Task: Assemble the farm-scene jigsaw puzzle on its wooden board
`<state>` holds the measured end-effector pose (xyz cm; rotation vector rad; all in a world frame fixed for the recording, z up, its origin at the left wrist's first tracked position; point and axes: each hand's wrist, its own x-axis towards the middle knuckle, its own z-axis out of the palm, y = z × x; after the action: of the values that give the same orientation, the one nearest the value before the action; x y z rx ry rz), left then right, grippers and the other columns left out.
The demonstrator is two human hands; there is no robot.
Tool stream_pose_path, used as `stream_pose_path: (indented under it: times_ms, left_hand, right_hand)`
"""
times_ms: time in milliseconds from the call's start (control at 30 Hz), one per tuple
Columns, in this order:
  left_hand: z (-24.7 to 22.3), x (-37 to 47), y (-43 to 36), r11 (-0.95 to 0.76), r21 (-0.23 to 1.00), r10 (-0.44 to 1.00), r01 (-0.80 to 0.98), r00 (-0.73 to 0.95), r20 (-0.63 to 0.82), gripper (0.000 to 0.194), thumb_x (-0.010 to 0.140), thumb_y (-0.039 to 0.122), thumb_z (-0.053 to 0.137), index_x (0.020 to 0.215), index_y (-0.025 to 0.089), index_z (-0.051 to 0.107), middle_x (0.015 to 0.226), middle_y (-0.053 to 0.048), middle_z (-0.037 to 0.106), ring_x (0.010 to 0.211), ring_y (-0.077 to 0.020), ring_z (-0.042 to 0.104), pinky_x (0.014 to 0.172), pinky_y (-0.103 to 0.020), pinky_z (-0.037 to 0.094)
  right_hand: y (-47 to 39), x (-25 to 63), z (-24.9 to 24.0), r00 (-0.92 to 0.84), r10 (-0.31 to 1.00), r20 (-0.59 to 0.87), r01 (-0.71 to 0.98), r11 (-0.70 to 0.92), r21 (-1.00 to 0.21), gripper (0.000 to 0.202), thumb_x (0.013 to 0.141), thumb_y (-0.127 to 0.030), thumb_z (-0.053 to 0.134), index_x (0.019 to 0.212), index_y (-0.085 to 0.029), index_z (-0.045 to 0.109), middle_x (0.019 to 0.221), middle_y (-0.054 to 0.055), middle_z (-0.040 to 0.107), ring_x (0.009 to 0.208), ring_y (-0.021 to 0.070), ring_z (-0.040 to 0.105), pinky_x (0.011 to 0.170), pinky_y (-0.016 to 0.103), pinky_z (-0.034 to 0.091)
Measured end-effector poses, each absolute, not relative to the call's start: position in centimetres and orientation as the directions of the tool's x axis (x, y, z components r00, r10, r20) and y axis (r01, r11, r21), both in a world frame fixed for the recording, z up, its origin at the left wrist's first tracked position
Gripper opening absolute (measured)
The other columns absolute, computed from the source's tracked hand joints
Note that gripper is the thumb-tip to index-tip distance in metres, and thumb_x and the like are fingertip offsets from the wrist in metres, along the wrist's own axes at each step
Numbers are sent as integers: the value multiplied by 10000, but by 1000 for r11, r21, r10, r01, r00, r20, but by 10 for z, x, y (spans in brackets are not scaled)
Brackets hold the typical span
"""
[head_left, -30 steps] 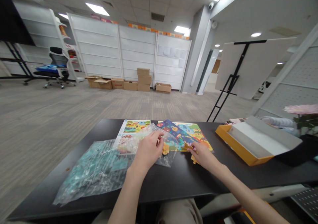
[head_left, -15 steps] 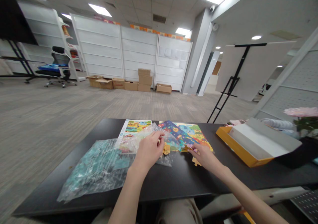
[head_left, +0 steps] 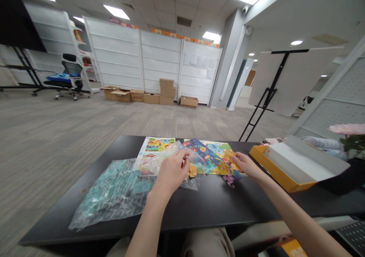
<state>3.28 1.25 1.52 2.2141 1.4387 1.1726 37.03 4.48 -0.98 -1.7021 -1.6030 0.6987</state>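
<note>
My left hand (head_left: 173, 170) is curled over a clear plastic bag (head_left: 172, 150), its fingertips bent inward; what they grip is hidden. Yellow-backed puzzle pieces (head_left: 192, 170) show right beside its fingers. My right hand (head_left: 247, 164) pinches a yellow-orange puzzle piece (head_left: 229, 156) above the right end of a colourful picture sheet (head_left: 219, 146). Just below that hand is a purple puzzle piece (head_left: 231, 178), close to the black table (head_left: 211, 202); I cannot tell whether it touches the held one. A dark blue picture sheet (head_left: 203, 150) lies between the hands.
A crumpled plastic bag with teal contents (head_left: 114, 190) covers the table's left part. Behind it lies a printed sheet (head_left: 155, 145). At the right stand an open yellow box (head_left: 281, 173) and a pink flower (head_left: 346, 129) in a dark pot.
My right hand has moved up and to the right, with a yellow-orange piece now in its fingers. Purple printed faces show below it, where a yellow back showed before. My left hand stays put.
</note>
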Motion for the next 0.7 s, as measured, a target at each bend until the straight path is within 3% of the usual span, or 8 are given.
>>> stream_pose_path:
  times_ms: [67,133,300,400,533,600,700]
  left_hand:
    - [15,33,12,-481,587,852,651,188,489,174,926,191,515,1013,218,663,990,-27,749,771,-169,684,708,-287,493]
    - [16,32,11,-476,588,855,654,185,485,174,923,186,516,1009,216,664,980,-26,749,763,-168,685,702,-287,492]
    - [18,32,10,-460,595,861,659,167,480,178,920,188,526,1027,217,665,970,-26,751,763,-174,694,695,-285,496]
    - [17,35,12,-452,592,863,667,161,478,193,924,197,526,1058,217,662,951,-30,752,759,-181,696,693,-290,499]
    - [14,41,13,-471,575,854,669,180,489,205,927,198,519,1075,217,659,948,-36,752,766,-183,699,698,-291,508]
    - [13,43,12,-478,562,849,675,190,493,205,924,194,520,1073,216,659,962,-40,752,775,-185,702,702,-294,514]
    - [14,42,11,-476,552,850,685,197,489,211,912,183,531,1077,215,660,996,-46,752,807,-196,706,727,-308,523]
  right_hand:
    - [47,373,-11,126,991,-44,544,-106,-832,487,737,-664,638,817,-186,596,653,13,655,468,107,464,415,215,329]
    - [48,375,-14,158,985,-70,514,-142,-846,528,689,-689,677,803,-178,601,608,5,627,454,103,448,404,214,306]
    - [33,369,-13,217,967,135,495,10,-869,609,677,-784,655,731,-183,576,642,38,638,517,128,497,441,234,336]
    - [16,342,-9,40,993,108,452,78,-888,560,773,-755,594,727,-199,540,649,18,610,542,133,505,482,243,370]
    - [11,276,-14,-285,955,84,519,227,-824,437,848,-595,605,685,-197,530,574,-38,476,532,108,418,489,231,313]
    - [21,241,-19,-305,942,141,537,292,-791,408,854,-522,622,637,-192,520,585,-30,477,560,110,410,507,234,307]
    - [42,202,-27,-306,945,111,383,229,-895,402,841,-524,641,642,-186,553,583,-24,503,548,111,435,507,235,337]
